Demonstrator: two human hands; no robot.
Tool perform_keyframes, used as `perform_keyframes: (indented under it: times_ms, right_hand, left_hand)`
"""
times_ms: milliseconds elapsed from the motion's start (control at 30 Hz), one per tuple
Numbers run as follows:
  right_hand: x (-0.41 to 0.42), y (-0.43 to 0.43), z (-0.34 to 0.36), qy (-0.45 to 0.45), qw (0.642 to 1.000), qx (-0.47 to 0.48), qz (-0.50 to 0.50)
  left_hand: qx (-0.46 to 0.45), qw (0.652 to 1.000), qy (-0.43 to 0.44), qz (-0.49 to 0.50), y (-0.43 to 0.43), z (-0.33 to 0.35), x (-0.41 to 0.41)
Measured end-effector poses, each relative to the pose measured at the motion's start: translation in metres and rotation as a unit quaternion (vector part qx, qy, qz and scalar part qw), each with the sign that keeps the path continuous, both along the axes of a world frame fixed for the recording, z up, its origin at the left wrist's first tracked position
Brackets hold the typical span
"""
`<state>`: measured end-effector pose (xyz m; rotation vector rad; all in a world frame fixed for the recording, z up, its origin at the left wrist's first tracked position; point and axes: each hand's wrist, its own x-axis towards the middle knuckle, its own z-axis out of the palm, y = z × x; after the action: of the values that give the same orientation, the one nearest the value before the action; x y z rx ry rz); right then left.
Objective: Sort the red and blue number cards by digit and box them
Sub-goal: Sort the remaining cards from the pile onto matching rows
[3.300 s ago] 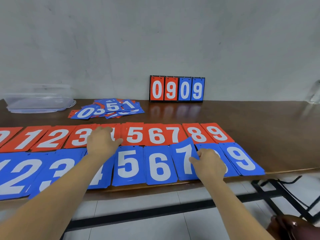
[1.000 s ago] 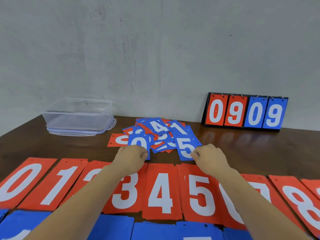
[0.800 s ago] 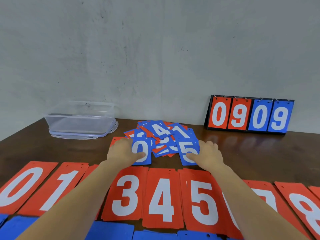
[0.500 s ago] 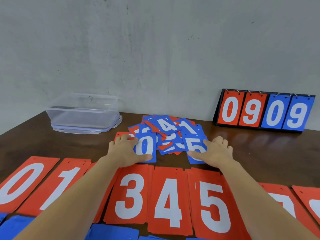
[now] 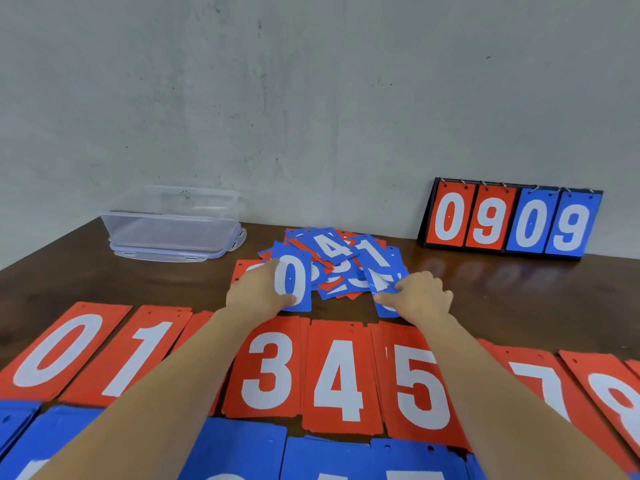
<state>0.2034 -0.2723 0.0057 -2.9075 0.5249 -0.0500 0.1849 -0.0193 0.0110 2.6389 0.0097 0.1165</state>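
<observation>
Both hands are at the loose pile of cards [image 5: 341, 263], mid-table, beyond the sorted rows.

Left hand [image 5: 258, 289] grips the blue 0 card [image 5: 294, 271] at the pile's left edge. The thumb lies across the card's near end and the other fingers are curled at its left side. The card is tilted slightly and overlaps the pile.

Right hand [image 5: 420, 299] pinches the blue 5 card [image 5: 386, 308] at the pile's near right corner. Thumb and forefinger close on its right edge, and the other fingers are curled. The digit is mostly hidden by the hand.

A blue 4 and a blue 1 lie face up on top of the pile, with red cards mixed underneath.

Red row [image 5: 341, 375] runs left to right on the near side of the pile, lying flat: 0, 1, 3, 4, 5, 7, 8 are readable, and the 2 and 6 are covered by the forearms. Blue row [image 5: 239, 448] is nearest, cut off by the frame edge.

Clear plastic box [image 5: 169, 220] sits far left on its lid, by the wall. Scoreboard stand [image 5: 512, 220], far right, shows 0 9 0 9. Everything rests on the dark wooden table [image 5: 519, 299].
</observation>
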Motion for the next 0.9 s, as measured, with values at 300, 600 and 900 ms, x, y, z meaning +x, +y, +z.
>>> perform_keyframes:
  times_ms: [300,600,900]
  right_hand:
    - [-0.007,0.003,-0.002,-0.051,0.981,0.184,-0.029]
    - [-0.014,-0.007,0.011,-0.095,0.937,0.324,-0.087]
    - [-0.024,-0.013,0.019,-0.243,0.836,0.481,-0.103]
  left_hand:
    - [-0.235,0.969,-0.055,0.06,0.007,0.005,-0.002]
    - [-0.304,0.95,-0.051,0.053,0.014,0.039,-0.034]
    - [-0.338,0.935,-0.052,0.092,0.043,0.058,-0.083]
